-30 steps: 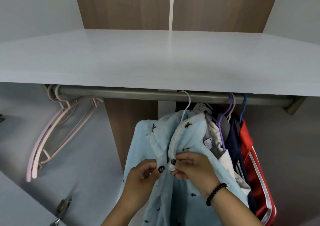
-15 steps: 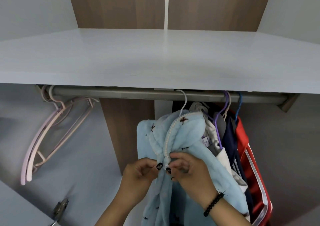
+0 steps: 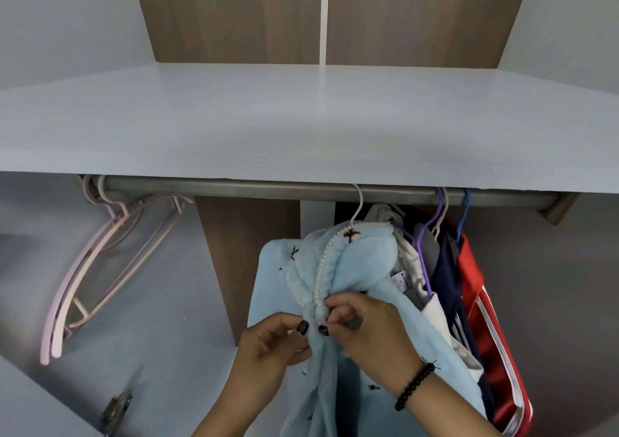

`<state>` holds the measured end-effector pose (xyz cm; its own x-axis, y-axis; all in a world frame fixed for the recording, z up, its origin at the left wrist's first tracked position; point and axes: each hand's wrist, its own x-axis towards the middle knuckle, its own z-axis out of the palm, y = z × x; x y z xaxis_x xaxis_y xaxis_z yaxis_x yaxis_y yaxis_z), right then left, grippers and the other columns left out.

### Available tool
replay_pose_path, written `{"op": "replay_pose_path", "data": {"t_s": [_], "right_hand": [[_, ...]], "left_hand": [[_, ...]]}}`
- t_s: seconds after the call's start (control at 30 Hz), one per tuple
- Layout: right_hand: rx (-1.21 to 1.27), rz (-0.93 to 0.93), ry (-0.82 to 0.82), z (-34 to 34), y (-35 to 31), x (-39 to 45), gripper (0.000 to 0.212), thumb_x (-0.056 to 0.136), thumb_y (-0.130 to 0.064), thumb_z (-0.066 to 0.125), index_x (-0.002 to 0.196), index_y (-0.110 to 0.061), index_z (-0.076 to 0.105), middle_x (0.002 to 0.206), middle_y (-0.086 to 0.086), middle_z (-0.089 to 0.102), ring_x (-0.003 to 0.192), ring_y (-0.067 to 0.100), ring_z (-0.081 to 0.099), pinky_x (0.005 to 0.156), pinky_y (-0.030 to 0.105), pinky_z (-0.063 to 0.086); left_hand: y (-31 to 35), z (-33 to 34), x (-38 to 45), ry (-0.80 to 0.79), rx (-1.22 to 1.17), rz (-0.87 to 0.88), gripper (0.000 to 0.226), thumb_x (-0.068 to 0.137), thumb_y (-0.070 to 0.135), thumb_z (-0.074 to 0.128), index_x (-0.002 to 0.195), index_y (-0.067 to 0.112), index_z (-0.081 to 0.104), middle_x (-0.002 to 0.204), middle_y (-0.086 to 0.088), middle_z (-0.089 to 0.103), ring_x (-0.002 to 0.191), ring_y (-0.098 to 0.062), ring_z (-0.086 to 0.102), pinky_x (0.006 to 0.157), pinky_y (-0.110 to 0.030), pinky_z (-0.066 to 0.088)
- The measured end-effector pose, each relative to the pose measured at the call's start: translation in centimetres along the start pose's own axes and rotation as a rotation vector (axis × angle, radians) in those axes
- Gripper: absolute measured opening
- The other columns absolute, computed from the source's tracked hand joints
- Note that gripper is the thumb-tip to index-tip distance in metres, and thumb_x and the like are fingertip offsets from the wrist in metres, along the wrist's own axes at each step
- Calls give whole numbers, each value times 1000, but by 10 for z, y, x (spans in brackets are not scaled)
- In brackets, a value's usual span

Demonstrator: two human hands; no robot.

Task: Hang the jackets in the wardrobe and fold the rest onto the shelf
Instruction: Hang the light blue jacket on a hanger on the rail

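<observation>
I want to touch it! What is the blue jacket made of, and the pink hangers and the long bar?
The blue jacket looks like soft fleece: its surface is fuzzy and puffy, with a beaded white trim. The pink hangers look like smooth plastic, matte and moulded in one piece. The bar seems to be metal, with a dull grey sheen, though painted plastic cannot be ruled out.

Blue fleece jacket (image 3: pixel 361 262) — both hands pinching it

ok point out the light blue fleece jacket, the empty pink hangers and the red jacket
light blue fleece jacket (image 3: pixel 363 259): head view, collar fold.
empty pink hangers (image 3: pixel 85 271): head view, curved arm.
red jacket (image 3: pixel 470 269): head view, shoulder.
</observation>
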<state>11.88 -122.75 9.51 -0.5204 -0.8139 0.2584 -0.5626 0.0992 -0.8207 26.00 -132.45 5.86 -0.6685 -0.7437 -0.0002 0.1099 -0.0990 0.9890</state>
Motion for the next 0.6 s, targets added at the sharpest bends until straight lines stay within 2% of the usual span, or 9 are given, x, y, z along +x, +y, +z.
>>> {"op": "replay_pose_path", "data": {"t_s": [0.1, 0.2, 0.27, 0.4, 0.5, 0.6], "right_hand": [[-26, -24, 26, 0, -3, -1, 29, 76, -9, 77, 87, -31, 62, 72, -14, 68, 76, -2, 64, 70, 9, 50], [-61, -95, 49, 1, -6, -3, 26, 77, -6, 75, 85, -29, 66, 72, -17, 66, 76, -4, 63, 69, 7, 49], [-107, -157, 54, 2, -7, -5, 21, 78, -2, 73, 88, -20, 73, 74, -16, 68, 79, -2, 63, 71, 8, 50], [-202, -271, 101, 5, -8, -7, 23, 75, 4, 72, 90, -13, 77, 82, -6, 74, 79, 0, 63, 75, 4, 47], [-224, -296, 109, 4, -8, -10, 26, 75, 5, 71, 96, -11, 76, 88, -3, 74, 80, -1, 64, 77, 3, 46], [-141, -270, 89, 2, -6, -14, 30, 74, -3, 69, 103, -9, 74, 87, -3, 71, 80, 0, 63, 76, 7, 50]], "left_hand": [[3, -5, -1, -81, 4, -52, 30, 92, -4, 55, 88, 15, 77, 89, -8, 74, 83, -17, 71, 76, -29, 57], [9, -7, -2, -140, 9, -64, 26, 91, -5, 59, 93, 15, 76, 102, -9, 73, 91, -19, 71, 79, -29, 57], [13, -7, 0, -124, 9, -64, 21, 89, -2, 63, 89, 15, 76, 99, -9, 74, 84, -20, 71, 75, -28, 57], [16, 1, 5, -33, 4, -46, 4, 74, 11, 76, 73, 15, 77, 75, -5, 72, 61, -15, 65, 60, -22, 53], [19, 4, 10, 1, -17, -100, 14, 62, 17, 81, 71, 8, 75, 71, -8, 70, 61, -18, 66, 61, -24, 55], [24, 5, 17, -24, 49, -161, 16, 64, 15, 83, 71, 4, 72, 71, -10, 70, 64, -18, 68, 62, -23, 55]]}}
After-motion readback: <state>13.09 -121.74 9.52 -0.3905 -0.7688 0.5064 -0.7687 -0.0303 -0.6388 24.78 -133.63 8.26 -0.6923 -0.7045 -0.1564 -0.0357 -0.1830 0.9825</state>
